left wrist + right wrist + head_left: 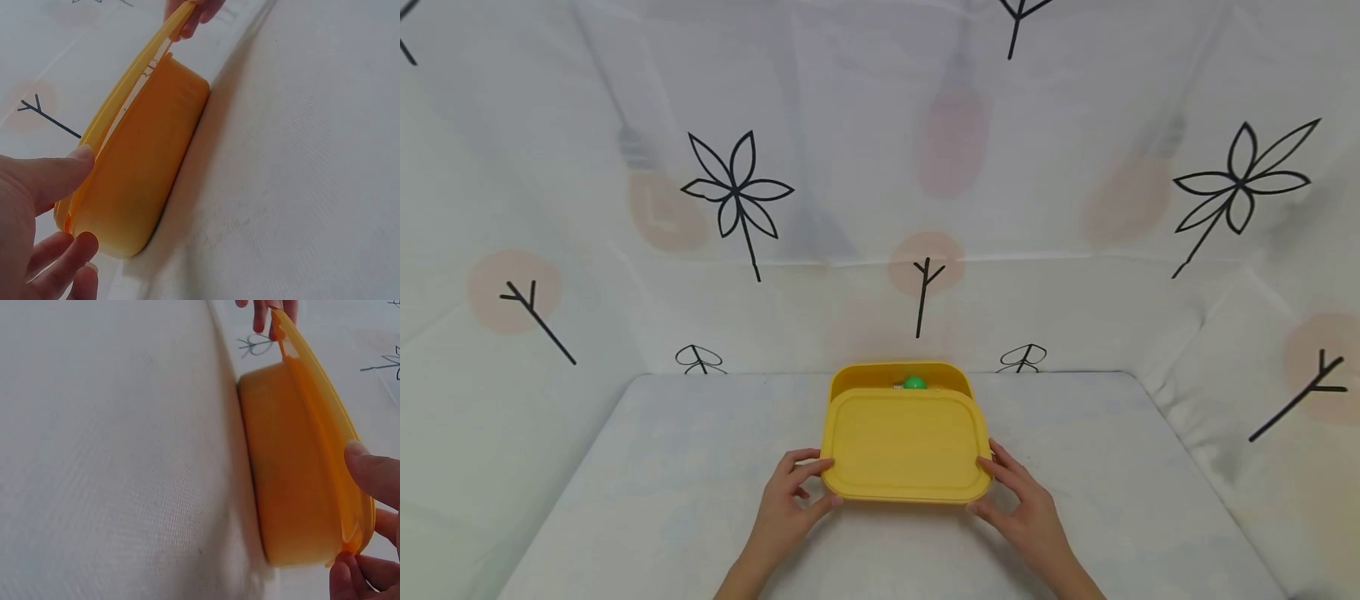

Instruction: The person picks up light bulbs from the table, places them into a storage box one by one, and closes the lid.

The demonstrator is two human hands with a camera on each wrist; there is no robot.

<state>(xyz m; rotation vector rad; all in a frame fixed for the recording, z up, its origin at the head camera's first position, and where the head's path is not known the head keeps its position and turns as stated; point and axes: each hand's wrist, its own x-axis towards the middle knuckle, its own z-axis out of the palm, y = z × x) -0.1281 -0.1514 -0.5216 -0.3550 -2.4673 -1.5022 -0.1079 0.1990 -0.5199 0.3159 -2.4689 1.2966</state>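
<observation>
A yellow lid [907, 446] lies over the near part of a yellow container [862, 377], leaving its far end uncovered. Through that opening a green bulb [915, 382] with a metal screw base shows inside. My left hand [784, 502] holds the lid by its left near corner, and my right hand [1028, 510] holds the right near corner. In the left wrist view a narrow gap separates the lid [128, 78] from the upright container [140, 162]. The rest of the container's inside is hidden under the lid.
The container stands on a table with a pale cloth [685, 467]. A white fabric backdrop [850, 208] with black plant drawings and faded pink shapes rises behind the table and along both sides.
</observation>
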